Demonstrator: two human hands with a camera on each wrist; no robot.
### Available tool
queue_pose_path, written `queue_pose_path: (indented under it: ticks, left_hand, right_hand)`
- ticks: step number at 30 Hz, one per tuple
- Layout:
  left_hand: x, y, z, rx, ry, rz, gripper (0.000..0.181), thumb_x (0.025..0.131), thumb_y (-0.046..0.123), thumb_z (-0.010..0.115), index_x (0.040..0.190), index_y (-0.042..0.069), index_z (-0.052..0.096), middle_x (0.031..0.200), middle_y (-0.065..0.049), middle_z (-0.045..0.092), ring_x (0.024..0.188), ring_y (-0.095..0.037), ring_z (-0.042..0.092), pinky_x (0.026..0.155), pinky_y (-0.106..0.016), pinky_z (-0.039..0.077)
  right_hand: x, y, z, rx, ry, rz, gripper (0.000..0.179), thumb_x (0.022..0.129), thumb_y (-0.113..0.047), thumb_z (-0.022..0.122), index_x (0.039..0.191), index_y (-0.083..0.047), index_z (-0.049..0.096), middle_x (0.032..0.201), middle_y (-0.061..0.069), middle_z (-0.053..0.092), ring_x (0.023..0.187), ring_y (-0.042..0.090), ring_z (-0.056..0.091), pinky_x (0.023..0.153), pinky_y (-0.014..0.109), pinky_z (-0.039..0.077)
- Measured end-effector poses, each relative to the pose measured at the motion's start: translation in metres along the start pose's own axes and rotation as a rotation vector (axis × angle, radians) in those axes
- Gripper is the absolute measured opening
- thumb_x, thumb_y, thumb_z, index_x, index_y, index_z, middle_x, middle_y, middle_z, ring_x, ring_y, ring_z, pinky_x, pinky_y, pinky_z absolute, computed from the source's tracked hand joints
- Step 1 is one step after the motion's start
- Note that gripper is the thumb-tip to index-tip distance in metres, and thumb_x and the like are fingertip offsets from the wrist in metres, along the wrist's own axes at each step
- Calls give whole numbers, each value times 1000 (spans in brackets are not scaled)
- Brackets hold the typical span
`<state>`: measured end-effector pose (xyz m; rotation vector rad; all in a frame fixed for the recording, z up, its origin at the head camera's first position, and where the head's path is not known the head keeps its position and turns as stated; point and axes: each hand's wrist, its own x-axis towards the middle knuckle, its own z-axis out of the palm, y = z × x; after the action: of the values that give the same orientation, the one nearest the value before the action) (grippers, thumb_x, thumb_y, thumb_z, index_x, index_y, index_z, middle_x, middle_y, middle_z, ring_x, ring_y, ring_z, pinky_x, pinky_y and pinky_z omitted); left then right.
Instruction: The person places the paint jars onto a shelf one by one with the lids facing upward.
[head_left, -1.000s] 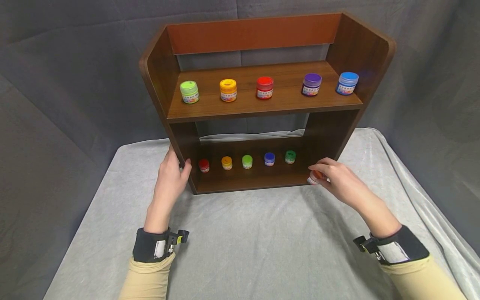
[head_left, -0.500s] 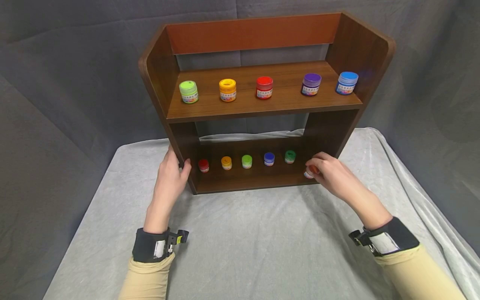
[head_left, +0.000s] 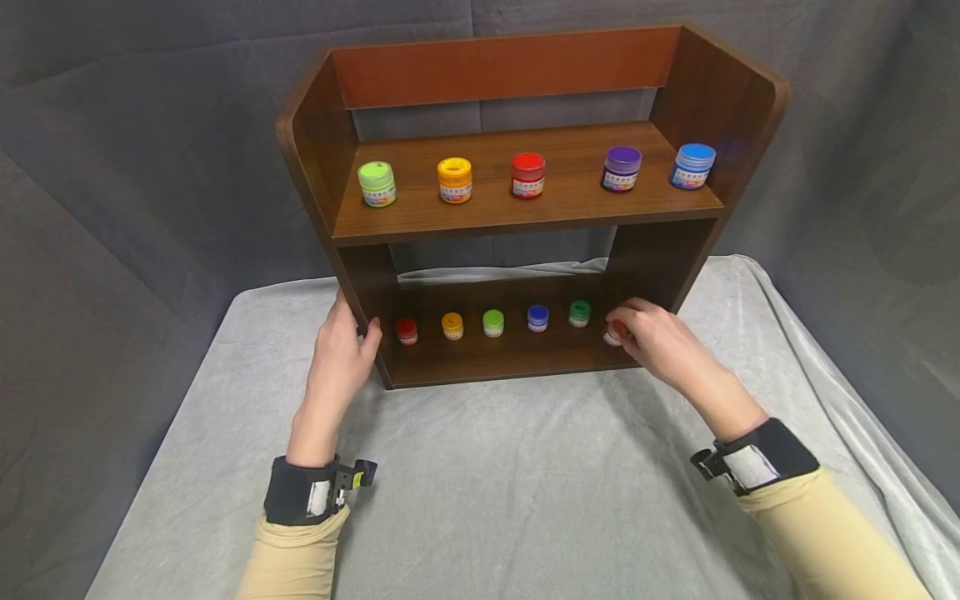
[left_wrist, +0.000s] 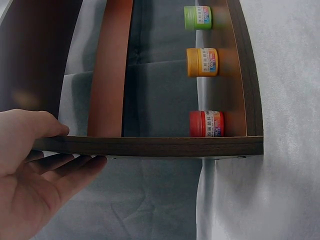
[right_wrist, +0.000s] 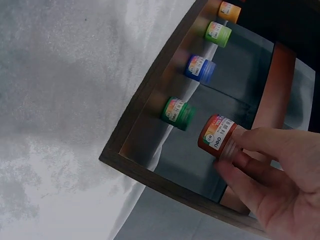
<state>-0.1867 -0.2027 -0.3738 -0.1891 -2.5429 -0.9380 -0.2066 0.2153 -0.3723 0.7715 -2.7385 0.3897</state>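
A dark brown wooden two-tier shelf (head_left: pixel 525 221) stands on the cloth. My left hand (head_left: pixel 339 358) grips its left side panel (left_wrist: pixel 160 146), thumb on the inner face and fingers on the outer. At the right end of the lower tier, my right hand (head_left: pixel 660 342) pinches a reddish-brown paint jar (right_wrist: pixel 216 135) by its lid, the label showing. In the right wrist view the jar hangs apart from the lower board. Beside it on that board stand a green jar (head_left: pixel 579 314), a blue jar (head_left: pixel 537 318), a light green jar (head_left: pixel 492 323), a yellow-orange jar (head_left: pixel 452 326) and a red jar (head_left: pixel 407 331).
Spread along the upper board are a light green jar (head_left: pixel 377 184), a yellow jar (head_left: pixel 454 180), a red jar (head_left: pixel 528 175), a purple jar (head_left: pixel 622 169) and a light blue jar (head_left: pixel 692 166). Grey cloth (head_left: pixel 510 483) covers the table; dark curtains (head_left: pixel 150 167) hang behind.
My right hand has carried the reddish-brown jar inward from the shelf's front edge, slightly left and deeper over the lower tier. The left hand keeps its grip in the same place.
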Motion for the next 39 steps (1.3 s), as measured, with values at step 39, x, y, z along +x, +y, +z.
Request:
queue_pose_path:
  ticks: [39]
  left_hand:
    - [1,-1,1,3,10,16,49,96,7,58,139,-5,39,122,-29,58,114,-44,62,97,-56,52]
  right_hand:
    - [39,10,22,-221,-117,143,9,88,7,62,96,2,66,99,23,63,97,45,62,78,54,56]
